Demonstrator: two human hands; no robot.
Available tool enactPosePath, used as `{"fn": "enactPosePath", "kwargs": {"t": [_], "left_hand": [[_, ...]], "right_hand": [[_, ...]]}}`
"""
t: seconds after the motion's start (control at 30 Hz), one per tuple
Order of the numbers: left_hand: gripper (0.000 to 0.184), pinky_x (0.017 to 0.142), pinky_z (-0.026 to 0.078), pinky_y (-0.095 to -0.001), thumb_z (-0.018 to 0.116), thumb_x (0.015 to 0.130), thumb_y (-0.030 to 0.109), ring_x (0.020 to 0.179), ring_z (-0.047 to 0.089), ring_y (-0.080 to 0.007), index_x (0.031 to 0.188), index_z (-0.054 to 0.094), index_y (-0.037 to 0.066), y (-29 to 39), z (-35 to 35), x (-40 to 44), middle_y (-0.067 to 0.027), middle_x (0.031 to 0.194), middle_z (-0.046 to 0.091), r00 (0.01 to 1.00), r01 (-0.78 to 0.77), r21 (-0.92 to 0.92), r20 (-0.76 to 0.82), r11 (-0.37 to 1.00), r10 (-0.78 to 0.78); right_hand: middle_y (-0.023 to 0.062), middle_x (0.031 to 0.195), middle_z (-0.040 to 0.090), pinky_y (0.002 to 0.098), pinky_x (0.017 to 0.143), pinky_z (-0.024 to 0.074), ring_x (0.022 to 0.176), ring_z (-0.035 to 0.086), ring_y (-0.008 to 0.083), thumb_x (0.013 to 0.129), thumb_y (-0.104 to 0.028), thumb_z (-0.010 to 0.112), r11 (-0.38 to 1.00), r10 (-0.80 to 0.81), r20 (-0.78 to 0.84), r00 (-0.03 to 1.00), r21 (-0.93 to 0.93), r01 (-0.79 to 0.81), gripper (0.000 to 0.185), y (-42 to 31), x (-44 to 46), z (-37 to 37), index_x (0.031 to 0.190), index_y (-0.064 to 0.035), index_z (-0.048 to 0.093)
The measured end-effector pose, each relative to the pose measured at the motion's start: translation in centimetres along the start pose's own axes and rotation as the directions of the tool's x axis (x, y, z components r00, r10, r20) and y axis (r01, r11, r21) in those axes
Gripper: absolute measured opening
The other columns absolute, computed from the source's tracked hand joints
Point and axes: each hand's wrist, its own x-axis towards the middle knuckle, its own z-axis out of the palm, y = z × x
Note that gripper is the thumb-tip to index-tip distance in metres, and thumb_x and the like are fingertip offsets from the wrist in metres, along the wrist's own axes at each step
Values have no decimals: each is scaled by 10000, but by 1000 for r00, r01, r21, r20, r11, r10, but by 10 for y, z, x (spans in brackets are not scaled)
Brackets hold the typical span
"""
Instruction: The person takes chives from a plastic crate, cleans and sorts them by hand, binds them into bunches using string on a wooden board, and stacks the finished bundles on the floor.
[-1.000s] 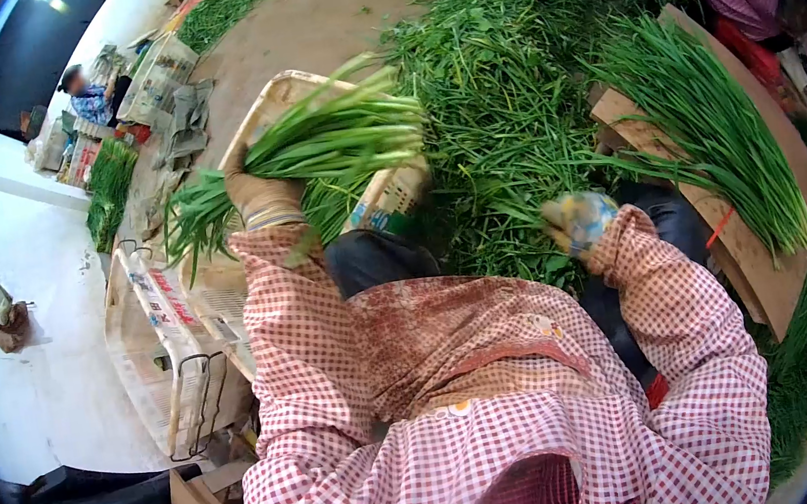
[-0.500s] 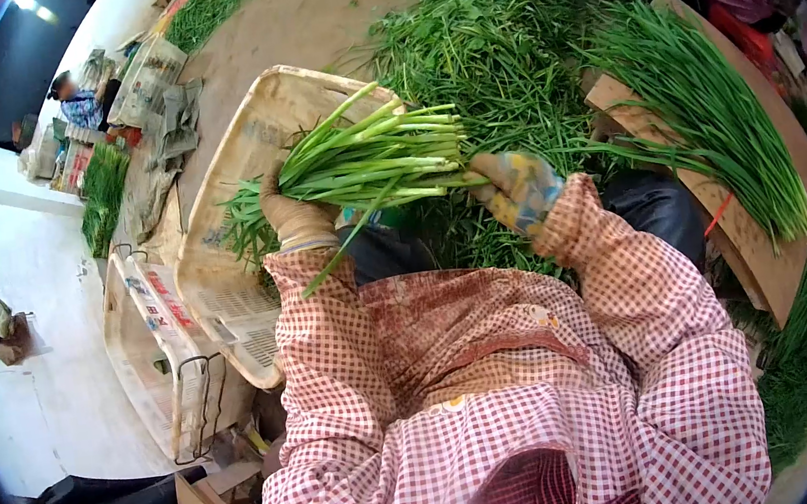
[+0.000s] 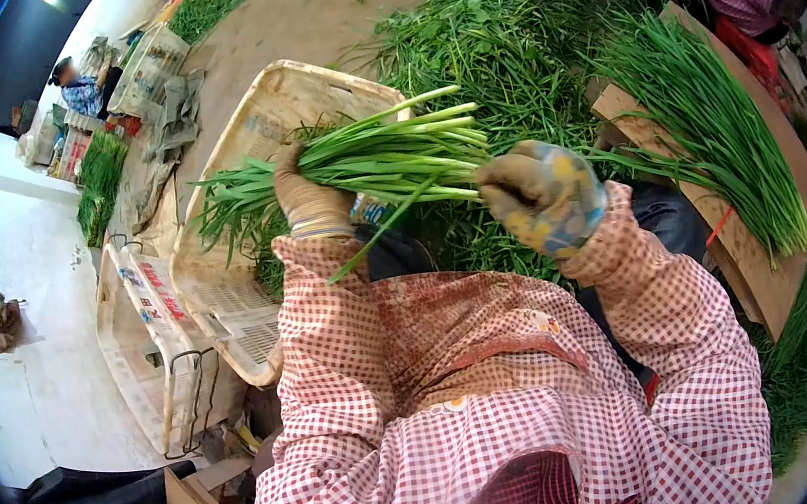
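My left hand (image 3: 307, 191), in a tan work glove, is closed around a bunch of garlic chives (image 3: 391, 153). The bunch lies sideways, its pale stem ends toward the right and its leafy tops hanging over the white plastic crate (image 3: 215, 220). One long leaf droops below the rest, beside my left cuff. Just right of the stem ends is my right hand (image 3: 543, 197), in a tan, blue and yellow glove. Its fingers are curled inward close to the lowest stems; whatever lies between the fingertips is hidden.
Loose greens (image 3: 490, 50) cover the floor ahead. On the right, a larger pile of chives (image 3: 710, 124) rests on a cardboard sheet (image 3: 793, 290). A second crate (image 3: 143, 385) stands at the left near the white wall (image 3: 14, 401). Another person (image 3: 84, 95) sits at the far left.
My right hand has turned and come nearer to me, with its fingers now curled. The bunch in my left hand has shifted slightly right, and its leafy tops spread further left.
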Motion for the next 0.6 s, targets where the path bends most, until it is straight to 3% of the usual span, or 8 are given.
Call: {"fn": "enactPosePath", "kwargs": {"t": [0.1, 0.17, 0.23, 0.3, 0.37, 0.5, 0.57, 0.6], "left_hand": [[306, 878, 475, -524, 549, 813, 247, 923, 603, -378, 992, 599, 4, -19, 10, -9, -187, 1026, 640, 999, -20, -19, -50, 1000, 19], [291, 859, 482, -521, 557, 809, 242, 894, 600, -366, 997, 593, 22, -28, 16, -17, -168, 1010, 637, 998, -12, -51, -59, 999, 9], [273, 854, 483, -517, 568, 803, 236, 882, 598, -358, 985, 588, 34, -35, 13, -17, -165, 991, 632, 999, -48, -47, -16, 998, 47], [225, 837, 489, -463, 586, 804, 225, 840, 579, -313, 924, 558, 37, -38, 9, -14, -126, 925, 603, 1000, 11, -90, 0, 996, -11], [248, 864, 482, -476, 586, 803, 221, 872, 583, -327, 955, 559, 27, -41, 12, -23, -142, 957, 609, 999, 38, -110, 21, 993, -36], [269, 869, 480, -524, 609, 786, 238, 899, 600, -367, 963, 580, 37, -50, 11, -27, -166, 1013, 632, 996, 50, -100, -73, 994, -57], [277, 864, 479, -525, 611, 784, 253, 907, 602, -364, 970, 587, 49, -49, 6, -25, -165, 1003, 638, 992, 78, -56, -92, 995, -82], [285, 859, 479, -524, 606, 788, 271, 909, 605, -365, 976, 595, 58, -47, 3, -26, -163, 1011, 642, 989, 108, -46, -92, 993, -112]], "right_hand": [[136, 909, 611, 414, 717, 512, 823, 615, 323, 850, -189, 599, 992, 29, 121, 992, -122, -14, 175, -8, 23, 15, 977, -78, 642], [132, 854, 628, 373, 672, 518, 769, 639, 285, 843, -186, 651, 986, -19, 75, 997, -165, 31, 214, 11, 27, 29, 987, -29, 665], [139, 881, 627, 376, 683, 518, 785, 640, 287, 846, -231, 654, 988, 108, 114, 988, -124, -94, 259, 17, 27, 34, 1006, -28, 665], [134, 895, 620, 367, 684, 517, 794, 642, 280, 835, -228, 674, 987, 118, 120, 986, -126, -103, 273, 10, 24, 33, 1015, -23, 665], [124, 901, 613, 356, 685, 516, 788, 642, 276, 819, -200, 693, 962, 206, 118, 971, -203, -180, 268, 13, 23, 38, 1008, -15, 652], [115, 907, 606, 344, 680, 514, 786, 642, 260, 823, -158, 684, 976, 130, 59, 990, -185, -117, 246, 30, 18, 51, 1014, -13, 629], [108, 893, 597, 335, 674, 511, 781, 637, 237, 827, -132, 669, 996, 87, 73, 994, -32, -85, 237, 23, 17, 42, 1024, -16, 606], [106, 883, 592, 332, 671, 512, 781, 630, 222, 830, -109, 652, 993, 69, 106, 992, -99, -59, 214, 18, 17, 31, 1017, -13, 608]]}}
